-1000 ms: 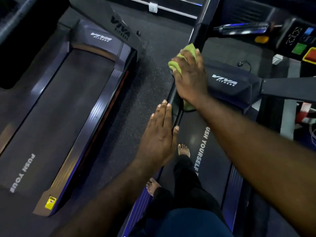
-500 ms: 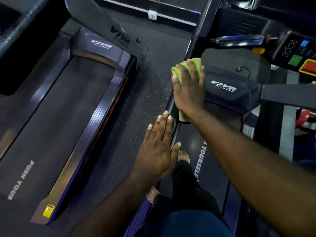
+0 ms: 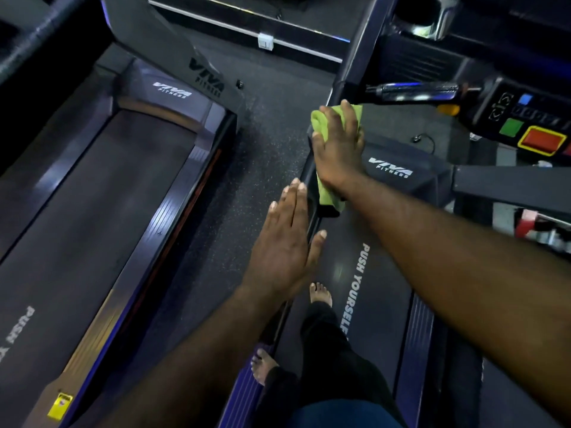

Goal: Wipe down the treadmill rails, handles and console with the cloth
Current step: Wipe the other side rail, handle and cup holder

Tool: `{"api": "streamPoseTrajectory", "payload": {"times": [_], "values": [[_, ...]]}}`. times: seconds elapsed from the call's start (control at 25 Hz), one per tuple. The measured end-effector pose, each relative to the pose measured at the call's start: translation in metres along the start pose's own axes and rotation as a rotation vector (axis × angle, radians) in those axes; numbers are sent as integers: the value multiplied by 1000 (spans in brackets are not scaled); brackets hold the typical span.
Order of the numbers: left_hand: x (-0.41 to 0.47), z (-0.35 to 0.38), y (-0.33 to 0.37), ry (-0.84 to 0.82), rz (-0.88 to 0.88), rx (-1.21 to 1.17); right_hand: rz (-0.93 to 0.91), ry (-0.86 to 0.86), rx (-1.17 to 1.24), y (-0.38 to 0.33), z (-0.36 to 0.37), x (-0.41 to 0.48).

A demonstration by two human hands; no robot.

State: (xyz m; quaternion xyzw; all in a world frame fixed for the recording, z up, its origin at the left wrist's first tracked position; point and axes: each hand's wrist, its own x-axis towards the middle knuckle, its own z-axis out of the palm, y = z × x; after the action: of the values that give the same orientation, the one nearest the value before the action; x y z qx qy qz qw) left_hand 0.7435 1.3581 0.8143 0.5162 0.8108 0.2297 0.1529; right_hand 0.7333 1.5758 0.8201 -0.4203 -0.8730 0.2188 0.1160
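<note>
Two long treadmills lie side by side on a dark, speckled floor [image 3: 247, 149]. The person stands on the right treadmill [image 3: 380, 319], which has "PUSH YOURSELF" written in white on its belt. The other treadmill [image 3: 92, 227] is on the left, with a strip of floor between the two.

At the front of the right treadmill is a dark cover [image 3: 401, 168] that says "VIVA FITNESS". Above it, at the top right, is the console [image 3: 525, 118] with a green button, a red button and a small blue one. A shiny handle [image 3: 414, 91] sticks out from the console toward the left.

Both arms reach forward. The right hand [image 3: 336, 149] lies flat, with its fingers straight, and presses down on the cloth [image 3: 321, 118]. The cloth is bright green and sits on the front left corner of the right treadmill, where the side rail [image 3: 241, 396] meets the cover. A bit of green shows past the fingertips and another bit hangs below the wrist.

The left hand [image 3: 284, 242] is flat too, fingers straight and close together, holding nothing. It is over the same rail, just behind the cloth. I cannot tell if it touches the rail.

Two bare feet show below: the right foot [image 3: 321, 293] on the belt, the left foot [image 3: 262, 366] on the rail.

A small yellow sticker [image 3: 60, 404] sits at the back corner of the left treadmill.
</note>
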Motion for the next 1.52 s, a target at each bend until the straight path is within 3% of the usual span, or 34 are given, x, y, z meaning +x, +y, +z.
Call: {"api": "streamPoseTrajectory", "payload": {"times": [0.2, 0.48, 0.72, 0.8, 0.88, 0.96, 1.2, 1.4, 1.52], "values": [[14, 12, -3, -35, 0, -23, 150, -27, -21, 7, -18, 100], [13, 3, 1, -24, 13, -48, 10, -11, -7, 15, -1, 31], [17, 0, 7, -41, -42, -91, 103, -11, 34, 14, -31, 118], [17, -3, 8, -31, -58, -139, 52, 96, 210, 22, -22, 99], [17, -5, 9, -42, -72, -183, 118, 194, 531, 28, -3, 42], [18, -5, 7, -50, -63, -192, 192, 143, 753, 30, 19, -15], [20, -3, 6, -29, -43, -154, 361, 105, 989, 48, 18, 50], [20, -1, 6, -39, -46, -120, 316, 2, 1040, 35, 23, -27], [22, -1, 3, -36, -39, -94, 337, 16, 1066, 41, 29, 0]]}}
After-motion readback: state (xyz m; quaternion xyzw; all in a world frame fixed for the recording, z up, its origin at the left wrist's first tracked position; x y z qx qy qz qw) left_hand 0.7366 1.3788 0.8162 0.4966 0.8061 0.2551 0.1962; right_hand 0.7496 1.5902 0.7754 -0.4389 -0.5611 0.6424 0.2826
